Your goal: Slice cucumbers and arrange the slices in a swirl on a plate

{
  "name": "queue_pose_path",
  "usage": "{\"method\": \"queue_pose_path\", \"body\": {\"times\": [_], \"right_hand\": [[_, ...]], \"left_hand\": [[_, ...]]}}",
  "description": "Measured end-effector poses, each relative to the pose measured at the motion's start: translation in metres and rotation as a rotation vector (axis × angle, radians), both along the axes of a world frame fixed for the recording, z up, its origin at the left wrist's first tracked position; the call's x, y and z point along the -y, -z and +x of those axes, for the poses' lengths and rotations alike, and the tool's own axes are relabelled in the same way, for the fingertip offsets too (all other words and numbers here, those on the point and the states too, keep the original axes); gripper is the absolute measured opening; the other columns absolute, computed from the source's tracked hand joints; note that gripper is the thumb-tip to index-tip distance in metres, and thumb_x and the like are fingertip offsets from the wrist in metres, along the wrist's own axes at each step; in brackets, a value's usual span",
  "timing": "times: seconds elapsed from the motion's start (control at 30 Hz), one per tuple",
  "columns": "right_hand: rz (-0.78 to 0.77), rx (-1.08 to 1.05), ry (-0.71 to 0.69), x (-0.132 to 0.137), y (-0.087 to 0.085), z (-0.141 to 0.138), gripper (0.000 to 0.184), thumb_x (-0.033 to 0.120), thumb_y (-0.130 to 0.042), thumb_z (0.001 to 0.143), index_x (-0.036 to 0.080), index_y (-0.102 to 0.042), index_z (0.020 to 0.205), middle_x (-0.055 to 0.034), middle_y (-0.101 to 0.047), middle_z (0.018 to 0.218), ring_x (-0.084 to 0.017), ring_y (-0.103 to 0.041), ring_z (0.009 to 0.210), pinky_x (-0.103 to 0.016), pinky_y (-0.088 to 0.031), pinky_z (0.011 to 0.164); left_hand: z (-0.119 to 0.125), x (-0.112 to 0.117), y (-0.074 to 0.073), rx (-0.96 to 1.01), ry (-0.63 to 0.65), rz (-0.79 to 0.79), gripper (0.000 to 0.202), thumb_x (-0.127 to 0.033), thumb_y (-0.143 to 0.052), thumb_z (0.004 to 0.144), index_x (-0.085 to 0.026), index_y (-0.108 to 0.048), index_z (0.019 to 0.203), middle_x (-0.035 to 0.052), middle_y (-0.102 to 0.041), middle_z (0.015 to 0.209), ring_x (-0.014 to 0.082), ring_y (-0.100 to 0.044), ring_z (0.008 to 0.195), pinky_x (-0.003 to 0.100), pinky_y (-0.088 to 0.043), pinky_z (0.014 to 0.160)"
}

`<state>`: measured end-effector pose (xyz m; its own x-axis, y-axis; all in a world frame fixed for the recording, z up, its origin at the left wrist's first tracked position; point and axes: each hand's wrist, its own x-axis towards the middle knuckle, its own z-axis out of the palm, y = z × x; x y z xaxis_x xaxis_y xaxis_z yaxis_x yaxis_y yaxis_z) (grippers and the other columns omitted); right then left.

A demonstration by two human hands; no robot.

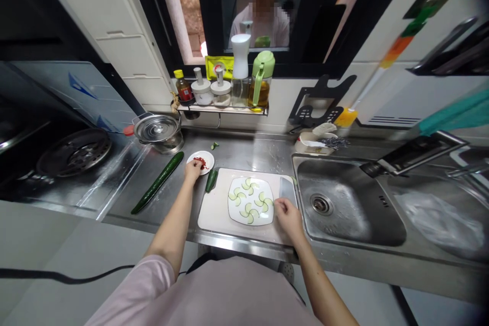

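My left hand (193, 169) reaches into a small white dish (210, 159) of red bits (202, 164), fingertips pinched together among them. Whether a bit is between the fingertips is hidden. By the right edge of a white square plate (250, 200), my right hand (289, 218) has its fingers curled together; what they hold, if anything, cannot be made out. Pale green cucumber slices (249, 212) lie on that plate in several pinwheel shapes. The plate rests on a cutting board (209, 212). A knife blade (287, 188) lies just beyond my right hand, its handle out of sight.
A piece of cucumber (211, 180) touches the board's left edge. A whole cucumber (158, 183) lies farther left, below a lidded steel pot (160, 130). The sink (351, 204) adjoins the board's right side. Seasoning bottles stand on a rack (225, 109) behind.
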<state>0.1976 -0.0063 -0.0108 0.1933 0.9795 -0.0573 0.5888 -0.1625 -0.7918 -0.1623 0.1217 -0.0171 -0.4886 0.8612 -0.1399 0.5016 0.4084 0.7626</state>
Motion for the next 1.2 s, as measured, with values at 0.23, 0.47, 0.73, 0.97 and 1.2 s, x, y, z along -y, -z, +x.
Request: {"method": "queue_pose_path", "body": {"times": [0.23,0.47,0.73,0.97,1.2], "right_hand": [[0.142,-0.050,-0.135,-0.028,-0.035,-0.039,0.029,0.043,-0.048,0.080,0.019,-0.065,0.083,-0.0020,-0.063,0.067,-0.017,-0.057,0.062,-0.026,-0.041,0.062],[0.316,0.012,-0.317,-0.051,-0.071,-0.063,0.022,0.033,-0.049,0.087,0.021,-0.066,0.095,-0.0018,-0.063,0.079,-0.016,-0.057,0.075,-0.026,-0.042,0.071],[0.309,0.111,-0.476,-0.050,-0.075,-0.058,0.017,0.030,-0.051,0.089,0.023,-0.065,0.094,-0.0035,-0.060,0.092,-0.017,-0.055,0.089,-0.028,-0.041,0.079],[0.317,0.128,-0.522,-0.052,-0.067,-0.052,0.013,0.027,-0.051,0.088,0.022,-0.061,0.083,-0.0033,-0.059,0.091,-0.018,-0.052,0.090,-0.029,-0.040,0.081],[0.288,0.155,-0.534,-0.055,-0.059,-0.053,0.013,0.027,-0.050,0.088,0.021,-0.058,0.079,-0.0033,-0.058,0.089,-0.018,-0.051,0.089,-0.029,-0.039,0.079]], "left_hand": [[0.063,0.015,-0.014,0.277,0.181,0.043,0.036,-0.045,-0.047,0.085,-0.016,-0.068,0.094,0.0058,-0.070,0.092,0.0118,-0.059,0.072,0.021,-0.042,0.059],[0.116,0.054,-0.039,0.430,0.453,0.174,0.033,-0.047,-0.050,0.082,-0.017,-0.063,0.077,0.0044,-0.068,0.084,0.0148,-0.058,0.079,0.024,-0.044,0.072],[0.133,0.066,-0.052,0.160,0.620,0.210,0.029,-0.039,-0.046,0.086,-0.018,-0.063,0.075,0.0038,-0.067,0.084,0.0169,-0.058,0.084,0.028,-0.043,0.080],[0.136,0.064,-0.048,0.021,0.729,0.183,0.028,-0.036,-0.046,0.086,-0.019,-0.063,0.071,0.0031,-0.065,0.080,0.0173,-0.056,0.083,0.030,-0.043,0.082],[0.136,0.063,-0.037,0.036,0.745,0.185,0.028,-0.036,-0.046,0.086,-0.020,-0.063,0.071,0.0023,-0.065,0.079,0.0167,-0.057,0.082,0.028,-0.043,0.080]]}}
